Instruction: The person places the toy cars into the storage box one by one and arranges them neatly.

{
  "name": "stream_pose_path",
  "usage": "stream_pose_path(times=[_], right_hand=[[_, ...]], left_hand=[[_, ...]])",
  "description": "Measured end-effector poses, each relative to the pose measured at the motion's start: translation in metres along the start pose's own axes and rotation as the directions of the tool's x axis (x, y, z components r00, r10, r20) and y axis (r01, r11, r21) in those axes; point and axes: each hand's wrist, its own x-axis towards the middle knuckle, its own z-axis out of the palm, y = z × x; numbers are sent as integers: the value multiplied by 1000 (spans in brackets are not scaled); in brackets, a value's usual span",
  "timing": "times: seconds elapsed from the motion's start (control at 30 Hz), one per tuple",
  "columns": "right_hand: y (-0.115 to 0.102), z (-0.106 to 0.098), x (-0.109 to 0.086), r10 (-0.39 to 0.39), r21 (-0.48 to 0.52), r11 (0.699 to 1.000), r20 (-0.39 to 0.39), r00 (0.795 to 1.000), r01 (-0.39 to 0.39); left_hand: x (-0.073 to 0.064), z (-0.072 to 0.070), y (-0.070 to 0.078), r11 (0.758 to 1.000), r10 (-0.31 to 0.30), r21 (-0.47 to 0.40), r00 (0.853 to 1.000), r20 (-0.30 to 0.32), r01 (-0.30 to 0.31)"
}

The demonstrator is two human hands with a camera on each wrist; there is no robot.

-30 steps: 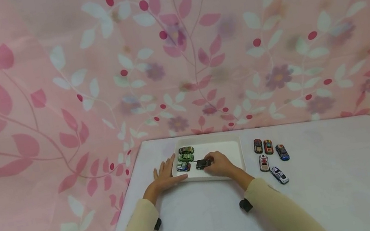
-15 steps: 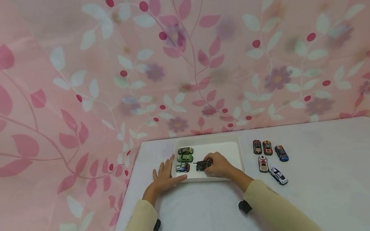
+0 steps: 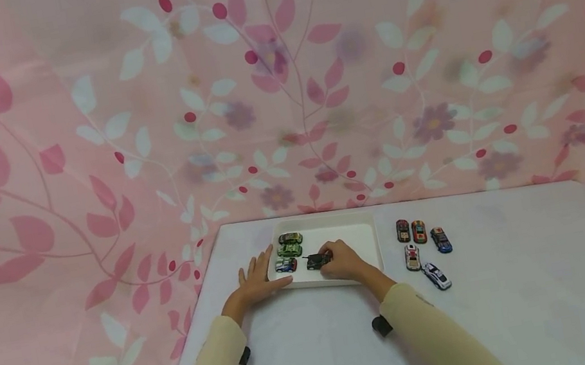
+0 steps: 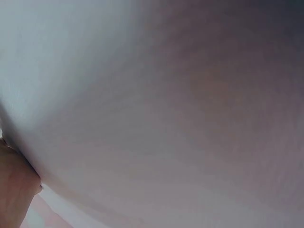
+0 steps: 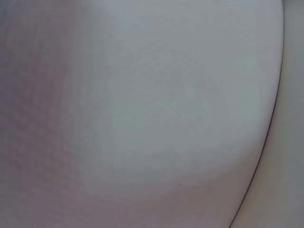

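In the head view, a white tray lies near the table's back edge. My left hand rests at its left front corner, fingers spread along the left side and thumb along the front rim. My right hand reaches over the front rim and holds a small dark toy tank, its thin barrel pointing left, low inside the tray. Left of it stand a white and blue toy car, a bright green toy car and a darker green toy car in a column. The wrist views mostly show blurred pale cloth.
Right of the tray, on the white-covered table, lie a dark red toy car, an orange toy car, a blue toy car, a white and red toy car and a white toy car. A pink floral curtain hangs behind.
The whole head view has shifted slightly left. Both hands keep nearly the same places on the tray, and the right hand still holds the toy tank.
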Motion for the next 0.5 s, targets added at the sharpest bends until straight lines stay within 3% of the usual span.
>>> stream_pose_path(times=[0.5], right_hand=[[2,3,4,-15,-21,1000,-1,1000,15]], left_hand=[[-6,-7,6,1000,2,0,1000,12,-2]])
